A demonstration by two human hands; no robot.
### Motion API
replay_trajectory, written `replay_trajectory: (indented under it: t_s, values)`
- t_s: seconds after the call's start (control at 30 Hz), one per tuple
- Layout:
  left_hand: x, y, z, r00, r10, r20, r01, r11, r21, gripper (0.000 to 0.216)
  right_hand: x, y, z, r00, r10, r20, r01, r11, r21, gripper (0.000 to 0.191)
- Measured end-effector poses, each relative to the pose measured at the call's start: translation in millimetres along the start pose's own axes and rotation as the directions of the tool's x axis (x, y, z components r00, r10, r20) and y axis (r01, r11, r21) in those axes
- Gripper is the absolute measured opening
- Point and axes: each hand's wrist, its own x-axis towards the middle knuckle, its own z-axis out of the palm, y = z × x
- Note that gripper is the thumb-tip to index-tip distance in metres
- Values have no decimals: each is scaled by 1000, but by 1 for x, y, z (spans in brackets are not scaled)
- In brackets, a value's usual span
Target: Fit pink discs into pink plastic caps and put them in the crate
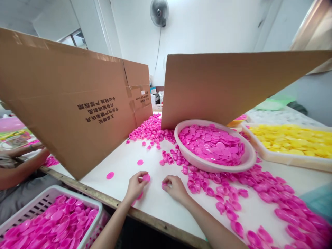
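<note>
My left hand (135,185) pinches a flat pink disc (146,177) between thumb and fingertips, just above the white table (153,211). Close by on the right, my right hand (176,188) is closed at the fingertips on a small pink plastic piece (164,186), mostly hidden by the fingers. The hands are apart. More pink discs (140,196) lie beside my left wrist, partly covered by it. Two single discs, a nearer one (110,175) and a farther one (140,162), lie flat beyond my left hand. Small pink cup-shaped pieces (193,183) are strewn right of my right hand.
A pale bowl (228,168) heaped with pink discs stands beyond my right hand. Behind it rise two cardboard panels, left (103,79) and right (220,79). A tray (293,159) holds yellow discs. At lower left is a white basket (100,207) of pink pieces; another person's arm (26,169) shows.
</note>
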Motion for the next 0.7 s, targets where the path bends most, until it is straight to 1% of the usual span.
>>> replay_trajectory:
  t_s: [0.1,0.13,0.17,0.2,0.27,0.33,0.43,0.57,0.63,0.7]
  values:
    - [-3,15,16,998,-6,69,22,972,-233,33,5,2,-10,997,62,-43,-53,980,192,24]
    - [-3,20,22,996,4,89,21,959,-281,34,7,2,-13,996,88,-32,-76,961,268,26]
    - [-4,26,29,994,15,107,20,949,-314,35,9,1,-16,993,117,7,-112,933,342,27]
    - [-4,31,34,992,19,121,22,944,-328,34,10,0,-16,987,146,65,-160,899,409,28]
    - [-4,37,45,992,3,130,36,953,-300,32,11,-1,-15,963,195,187,-265,822,505,28]
    - [-3,38,52,992,-31,126,58,974,-219,29,11,-1,-10,936,248,251,-349,760,548,25]
    - [-2,32,58,990,-56,130,69,993,-96,26,11,1,-5,905,334,262,-424,736,527,18]
    - [-2,24,59,985,-76,154,78,997,-8,21,13,0,-5,870,409,275,-490,775,399,10]
    - [1,24,56,968,-129,213,135,991,-14,22,15,-1,-6,846,436,307,-524,785,330,7]
    - [7,26,53,936,-199,291,197,980,37,23,18,-2,-6,821,457,341,-555,779,293,7]
